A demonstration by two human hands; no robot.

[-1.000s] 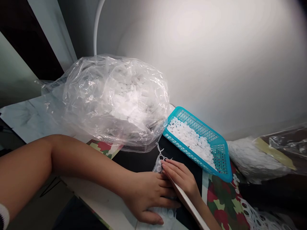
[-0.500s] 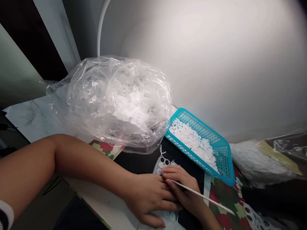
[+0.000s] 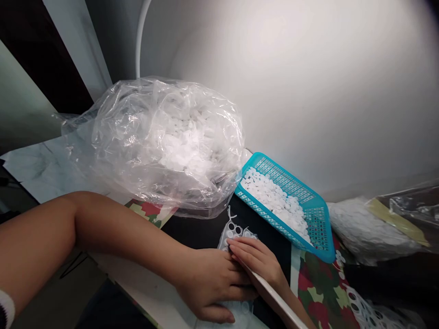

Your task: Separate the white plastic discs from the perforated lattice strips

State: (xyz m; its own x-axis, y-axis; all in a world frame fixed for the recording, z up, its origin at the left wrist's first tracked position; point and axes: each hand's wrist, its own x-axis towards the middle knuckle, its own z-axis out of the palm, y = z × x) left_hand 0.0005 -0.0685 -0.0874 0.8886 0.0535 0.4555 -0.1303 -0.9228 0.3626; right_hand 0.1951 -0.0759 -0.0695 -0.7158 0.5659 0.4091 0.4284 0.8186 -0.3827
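A translucent sheet with round holes and white discs (image 3: 228,234) lies on a black surface. My left hand (image 3: 214,285) rests flat on it, fingers pointing right and somewhat apart. Touching its fingertips, my right hand (image 3: 262,262) holds a thin white strip (image 3: 274,294), seen partly edge-on, which runs down to the lower right. The fingertips of my right hand are near the sheet's upper part. Both hands cover the middle of the sheet.
A big clear bag of white pieces (image 3: 185,146) stands behind my left forearm. Right of it, a blue basket (image 3: 322,219) holds small white discs. Another bag (image 3: 373,228) lies far right, above holed sheet scraps (image 3: 363,306) on a patterned cloth (image 3: 312,288).
The white strip has tilted, its far end swinging down and toward me, and its face looks wider. My right hand has turned slightly with it. My left hand has hardly moved.
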